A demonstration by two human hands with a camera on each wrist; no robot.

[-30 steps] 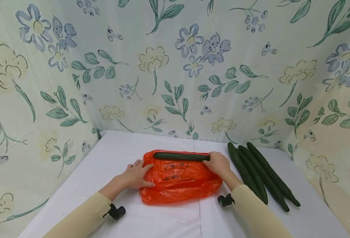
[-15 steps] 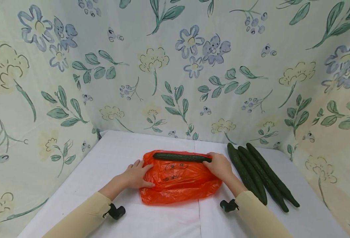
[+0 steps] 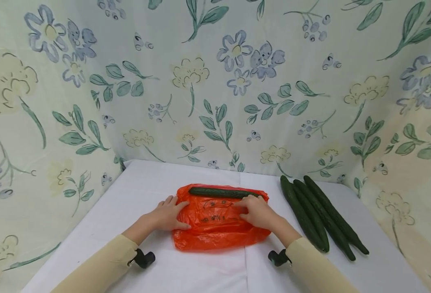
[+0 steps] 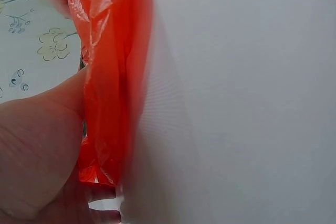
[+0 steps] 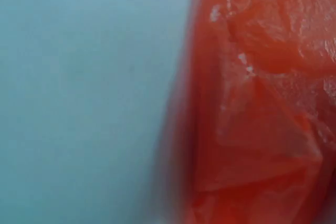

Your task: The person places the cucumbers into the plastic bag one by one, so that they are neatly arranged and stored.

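A: What does the bag [image 3: 212, 227] look like?

B: Thin, glossy orange-red plastic, creased all over, with dark print across its middle. It lies on the white-covered desk [image 3: 201, 272].

A: And the cucumber [image 3: 223, 192]?

B: Long, slim and dark green, lying left to right along the bag's far side, with a strip of red showing beyond it.

A: Where are the hands?

B: The left hand [image 3: 167, 215] rests with its fingers spread on the bag's left end. The right hand [image 3: 260, 212] has bent fingers on the bag's right part, by the cucumber's right end; whether they pinch anything I can't tell.

A: Do the wrist views add anything?

B: The left one shows the bag's side rising as a crinkled fold beside the left palm, with slivers of dark green behind. The right one is a blurred close look at the plastic's folds. Only the head view gives three more cucumbers [image 3: 324, 219], lying to the right.

A: Any change from a second ago?

B: The right hand gripped the cucumber's right end then; now it's nearer and farther left, and the bag's far right corner is uncovered. The left hand hasn't shifted.
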